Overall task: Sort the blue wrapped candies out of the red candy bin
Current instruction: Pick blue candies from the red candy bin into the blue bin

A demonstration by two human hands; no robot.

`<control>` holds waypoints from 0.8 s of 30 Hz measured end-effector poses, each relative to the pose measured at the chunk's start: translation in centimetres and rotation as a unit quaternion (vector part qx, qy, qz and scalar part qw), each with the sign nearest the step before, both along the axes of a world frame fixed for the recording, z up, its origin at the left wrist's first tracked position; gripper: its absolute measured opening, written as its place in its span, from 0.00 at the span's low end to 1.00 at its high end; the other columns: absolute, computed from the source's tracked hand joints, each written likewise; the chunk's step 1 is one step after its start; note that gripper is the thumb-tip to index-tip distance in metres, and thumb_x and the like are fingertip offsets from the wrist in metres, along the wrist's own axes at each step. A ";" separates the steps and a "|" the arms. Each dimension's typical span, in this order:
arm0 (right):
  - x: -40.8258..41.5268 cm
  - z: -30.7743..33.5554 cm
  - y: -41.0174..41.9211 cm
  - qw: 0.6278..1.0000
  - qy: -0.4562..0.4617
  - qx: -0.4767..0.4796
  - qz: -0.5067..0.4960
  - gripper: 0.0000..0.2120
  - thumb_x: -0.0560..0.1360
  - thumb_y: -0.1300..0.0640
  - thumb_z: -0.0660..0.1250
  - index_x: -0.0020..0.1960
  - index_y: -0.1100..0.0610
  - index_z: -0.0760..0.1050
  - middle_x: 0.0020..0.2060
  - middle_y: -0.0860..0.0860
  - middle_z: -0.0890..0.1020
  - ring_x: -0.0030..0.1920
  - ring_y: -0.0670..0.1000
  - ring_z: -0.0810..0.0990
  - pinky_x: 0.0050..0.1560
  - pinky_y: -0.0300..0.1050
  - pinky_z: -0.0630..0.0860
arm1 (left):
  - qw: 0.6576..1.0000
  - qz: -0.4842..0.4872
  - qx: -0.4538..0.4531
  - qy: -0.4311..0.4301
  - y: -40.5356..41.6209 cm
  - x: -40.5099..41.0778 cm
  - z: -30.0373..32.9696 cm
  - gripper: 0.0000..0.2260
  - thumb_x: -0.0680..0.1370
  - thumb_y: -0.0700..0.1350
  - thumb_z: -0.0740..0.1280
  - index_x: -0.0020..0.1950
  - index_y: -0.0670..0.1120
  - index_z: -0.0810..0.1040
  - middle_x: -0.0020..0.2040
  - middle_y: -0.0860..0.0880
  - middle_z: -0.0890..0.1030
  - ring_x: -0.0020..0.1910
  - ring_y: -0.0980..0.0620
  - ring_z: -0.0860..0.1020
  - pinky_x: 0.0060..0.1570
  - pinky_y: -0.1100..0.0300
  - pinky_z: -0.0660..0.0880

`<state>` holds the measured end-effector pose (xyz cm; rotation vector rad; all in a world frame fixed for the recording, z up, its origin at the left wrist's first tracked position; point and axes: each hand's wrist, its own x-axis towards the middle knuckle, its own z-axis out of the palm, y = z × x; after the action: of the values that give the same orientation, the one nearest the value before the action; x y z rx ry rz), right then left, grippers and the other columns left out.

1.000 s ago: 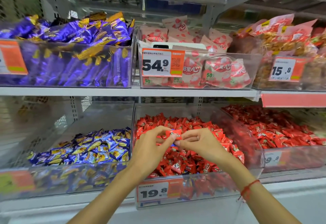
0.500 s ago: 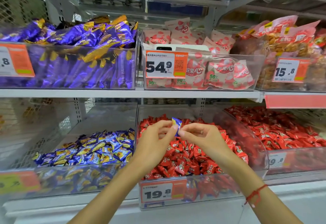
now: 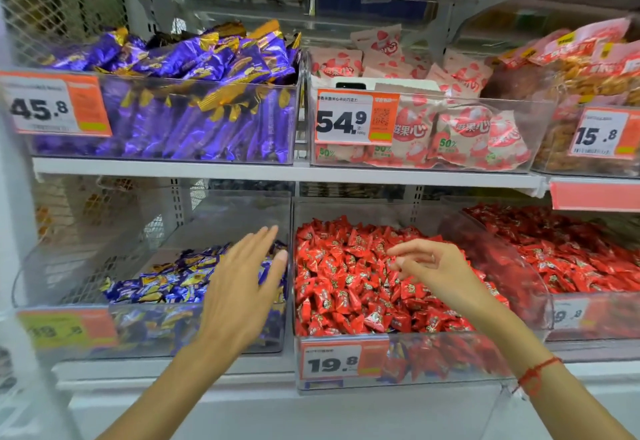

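Left hand: I see my left hand (image 3: 242, 287) spread flat, fingers straight and together, holding nothing, above the right end of the clear plastic bin of blue-and-yellow wrapped candies (image 3: 166, 280) on the lower shelf.
Right hand: my right hand (image 3: 433, 266) hangs over the clear plastic bin of red wrapped candies (image 3: 363, 283), fingers loosely bent and apart, nothing between them; a red string bracelet (image 3: 533, 373) circles that wrist.
Blue candies: they lie heaped in the left lower bin, just beside the red bin; whether any blue wrapper is left among the red ones I cannot tell, the heap being too dense and slightly blurred.
Red bin: it stands in the middle of the lower shelf with an orange-and-white price tag reading 19.8 (image 3: 343, 360) on its front wall; a second clear bin of red candies (image 3: 571, 259) sits to its right.
Upper shelf: a clear bin of purple-and-gold foil bars (image 3: 194, 93), a clear bin of pink-and-white strawberry-print packets (image 3: 450, 127) tagged 54.9, and a bin of bagged golden snacks (image 3: 588, 68) at far right.
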<state>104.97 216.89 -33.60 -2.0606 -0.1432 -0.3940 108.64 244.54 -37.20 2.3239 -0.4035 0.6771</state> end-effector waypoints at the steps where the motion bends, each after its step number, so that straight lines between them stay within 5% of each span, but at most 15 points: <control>1: -0.1 0.1 -0.3 1.000 0.005 -0.005 -0.001 0.09 0.76 0.65 0.67 0.47 0.51 0.82 0.37 0.49 0.85 0.38 0.47 0.83 0.43 0.33 0.75 | 0.999 -0.030 0.014 -0.014 -0.6 -0.2 0.0 0.28 0.78 0.65 0.51 0.74 0.55 0.66 0.72 0.60 0.67 0.72 0.62 0.61 0.71 0.62 0.58; 4: -0.1 0.2 -0.8 0.999 0.016 -0.039 0.017 0.07 0.74 0.62 0.70 0.47 0.50 0.82 0.39 0.47 0.85 0.42 0.43 0.83 0.46 0.34 0.75 | 0.992 -0.087 0.079 -0.049 -2.4 -0.5 -0.6 0.27 0.77 0.64 0.49 0.71 0.56 0.70 0.70 0.63 0.68 0.70 0.67 0.57 0.69 0.68 0.53; 7: 0.3 0.0 -0.7 0.989 0.016 -0.127 0.075 0.08 0.73 0.59 0.73 0.50 0.49 0.82 0.42 0.43 0.84 0.44 0.39 0.81 0.47 0.35 0.75 | 0.986 -0.084 0.105 -0.098 -3.0 -0.1 -1.5 0.21 0.78 0.56 0.52 0.62 0.53 0.78 0.64 0.58 0.75 0.71 0.59 0.63 0.69 0.63 0.59; 10: 1.6 -1.0 0.5 0.943 0.050 -0.286 0.160 0.15 0.72 0.51 0.74 0.58 0.43 0.80 0.54 0.37 0.80 0.55 0.35 0.75 0.57 0.30 0.69 | 0.983 -0.077 0.110 -0.127 -3.0 0.2 -1.7 0.16 0.78 0.52 0.55 0.52 0.52 0.81 0.56 0.57 0.79 0.67 0.53 0.69 0.67 0.64 0.62; 13: 3.4 -2.5 1.5 0.905 0.071 -0.356 0.220 0.21 0.71 0.47 0.73 0.64 0.42 0.76 0.62 0.43 0.74 0.61 0.42 0.71 0.64 0.37 0.67 | 0.979 -0.081 0.121 -0.143 -2.8 0.3 -1.6 0.13 0.77 0.51 0.57 0.48 0.51 0.81 0.52 0.57 0.80 0.64 0.51 0.72 0.64 0.62 0.62; 19: 4.8 -2.2 -2.3 0.856 -0.006 -0.501 0.126 0.16 0.74 0.54 0.69 0.61 0.41 0.77 0.59 0.47 0.73 0.57 0.49 0.75 0.50 0.44 0.72 | 0.954 -0.130 0.177 -0.203 -4.1 0.3 1.1 0.08 0.74 0.47 0.62 0.48 0.54 0.80 0.59 0.56 0.78 0.60 0.54 0.72 0.64 0.57 0.62; 22: 4.7 -1.9 -4.8 0.825 -0.043 -0.560 0.060 0.15 0.76 0.54 0.67 0.62 0.42 0.77 0.58 0.50 0.74 0.57 0.52 0.75 0.55 0.47 0.70 | 0.948 -0.241 0.185 -0.097 -7.7 0.6 2.0 0.11 0.78 0.43 0.65 0.55 0.57 0.80 0.61 0.60 0.77 0.61 0.59 0.70 0.63 0.61 0.66; 24: 4.5 -1.9 -6.3 0.805 -0.050 -0.591 0.019 0.15 0.77 0.50 0.65 0.63 0.42 0.76 0.58 0.50 0.74 0.60 0.53 0.73 0.57 0.47 0.67 | 0.917 -0.293 0.268 0.030 -9.9 1.7 1.6 0.14 0.81 0.46 0.62 0.65 0.57 0.75 0.68 0.59 0.72 0.67 0.58 0.68 0.66 0.59 0.64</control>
<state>109.46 210.62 -35.54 -3.2611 -0.6237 -0.4348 110.35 234.62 -35.58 2.4987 -1.3288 0.2032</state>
